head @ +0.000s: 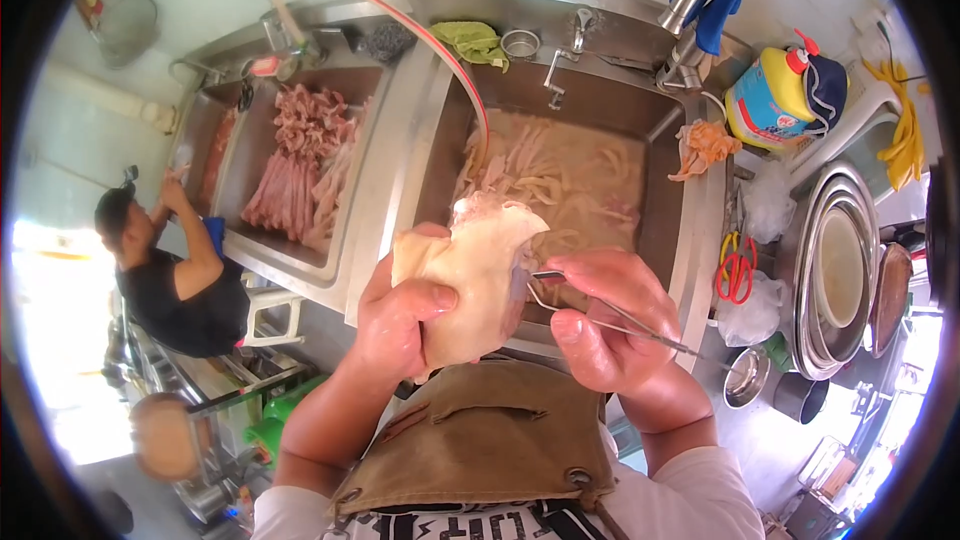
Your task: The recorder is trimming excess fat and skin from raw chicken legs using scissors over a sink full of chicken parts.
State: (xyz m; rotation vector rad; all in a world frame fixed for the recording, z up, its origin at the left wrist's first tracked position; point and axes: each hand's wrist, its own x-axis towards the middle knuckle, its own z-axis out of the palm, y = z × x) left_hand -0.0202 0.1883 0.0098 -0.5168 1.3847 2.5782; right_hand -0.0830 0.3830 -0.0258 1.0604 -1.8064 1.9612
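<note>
My left hand (397, 315) grips a pale, skin-on piece of raw meat (472, 277), thumb across its front face. In my right hand (626, 315) is a pair of thin metal tweezers (649, 331), pinched between thumb and fingers. Their tips are at the meat's right edge; whether they touch it I cannot tell. Both hands are above the near side of a stainless steel sink (664, 142). Beneath them, cloudy water (600, 135) in that basin holds several pale strips of meat (517, 157). A clear hose with a red stripe (390, 11) runs down into it.
Left, another basin holds piled raw meat (281, 202); a person in black (184, 300) works beside it. Behind the sink are a green cloth (471, 43) and a faucet (679, 52). Right stand a yellow jug (772, 101), red-handled scissors (736, 274) and nested metal basins (806, 345).
</note>
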